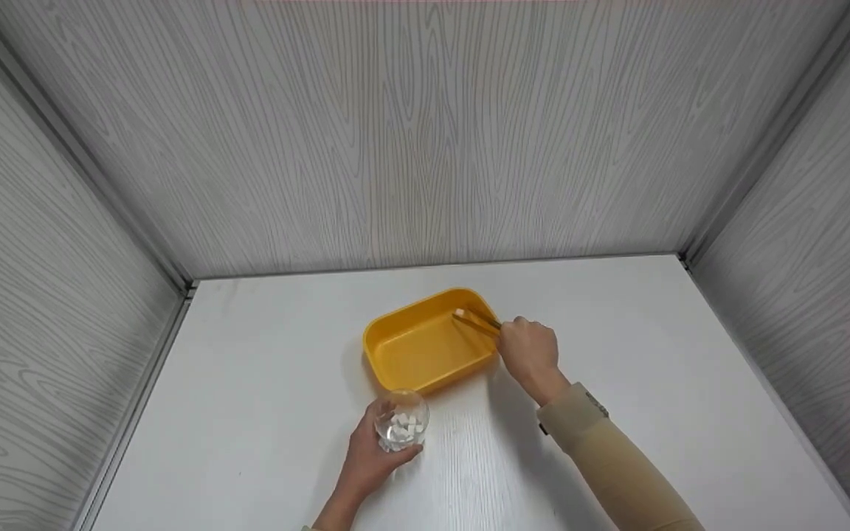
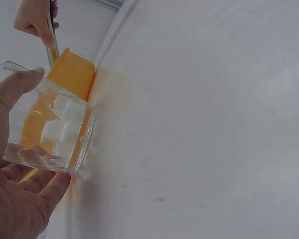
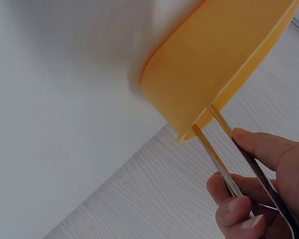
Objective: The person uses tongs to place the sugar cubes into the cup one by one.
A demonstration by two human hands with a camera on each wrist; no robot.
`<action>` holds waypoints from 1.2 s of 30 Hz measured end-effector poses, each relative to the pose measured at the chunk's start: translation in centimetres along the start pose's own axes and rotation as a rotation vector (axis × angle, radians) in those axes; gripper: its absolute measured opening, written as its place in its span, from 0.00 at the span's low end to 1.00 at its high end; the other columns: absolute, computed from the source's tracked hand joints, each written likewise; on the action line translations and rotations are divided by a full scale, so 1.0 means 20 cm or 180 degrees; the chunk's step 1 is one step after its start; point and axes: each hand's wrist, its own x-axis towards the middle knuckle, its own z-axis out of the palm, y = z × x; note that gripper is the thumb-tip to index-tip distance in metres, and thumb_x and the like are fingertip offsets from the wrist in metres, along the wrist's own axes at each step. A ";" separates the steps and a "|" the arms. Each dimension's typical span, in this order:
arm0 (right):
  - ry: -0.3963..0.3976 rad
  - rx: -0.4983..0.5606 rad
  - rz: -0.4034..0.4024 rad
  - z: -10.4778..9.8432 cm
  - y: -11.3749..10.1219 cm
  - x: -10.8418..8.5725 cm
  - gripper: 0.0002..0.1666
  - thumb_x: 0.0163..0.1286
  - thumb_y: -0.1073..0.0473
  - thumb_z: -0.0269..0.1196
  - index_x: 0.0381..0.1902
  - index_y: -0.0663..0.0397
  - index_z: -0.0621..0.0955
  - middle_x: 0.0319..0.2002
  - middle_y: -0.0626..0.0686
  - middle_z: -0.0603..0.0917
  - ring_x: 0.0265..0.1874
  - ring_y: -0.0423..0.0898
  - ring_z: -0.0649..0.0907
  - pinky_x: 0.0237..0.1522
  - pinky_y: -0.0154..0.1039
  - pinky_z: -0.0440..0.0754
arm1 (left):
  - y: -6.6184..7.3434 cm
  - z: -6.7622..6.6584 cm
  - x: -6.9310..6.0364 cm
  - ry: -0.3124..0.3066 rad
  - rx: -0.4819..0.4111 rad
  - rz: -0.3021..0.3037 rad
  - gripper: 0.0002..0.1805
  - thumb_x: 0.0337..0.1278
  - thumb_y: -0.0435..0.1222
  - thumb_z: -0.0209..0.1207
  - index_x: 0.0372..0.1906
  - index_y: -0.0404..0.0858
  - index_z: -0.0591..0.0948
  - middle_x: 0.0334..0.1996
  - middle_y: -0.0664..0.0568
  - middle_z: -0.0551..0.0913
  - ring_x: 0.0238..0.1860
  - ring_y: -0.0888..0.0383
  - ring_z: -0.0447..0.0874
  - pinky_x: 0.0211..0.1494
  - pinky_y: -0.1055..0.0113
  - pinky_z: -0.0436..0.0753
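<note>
My left hand [image 1: 373, 453] grips a clear glass [image 1: 401, 420] around its side, just in front of the yellow tray. Several white cubes [image 2: 65, 124] lie inside it at the bottom. In my right hand [image 1: 530, 354] is a pair of metal tongs [image 3: 224, 174], held between thumb and fingers. The tongs reach over the right rim of the yellow tray [image 1: 377, 332], and a single white cube [image 1: 459, 313] shows at their tips. In the right wrist view the tray's wall hides those tips.
The white tabletop [image 1: 263, 383] spreads around the tray. Grey wood-grain panels stand at the back [image 1: 425, 147], left [image 1: 41, 295] and right [image 1: 823, 280].
</note>
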 end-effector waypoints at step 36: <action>-0.0172 0.0019 -0.0114 0.05 0.02 0.01 0.03 0.61 0.69 0.68 0.28 0.63 0.86 0.21 0.58 0.82 0.18 0.53 0.82 0.16 0.46 0.82 | 0.00 0.00 -0.01 -0.0005 -0.0166 0.0118 0.55 0.34 0.44 0.79 0.70 0.35 0.62 0.66 0.41 0.71 0.67 0.42 0.67 0.72 0.48 0.64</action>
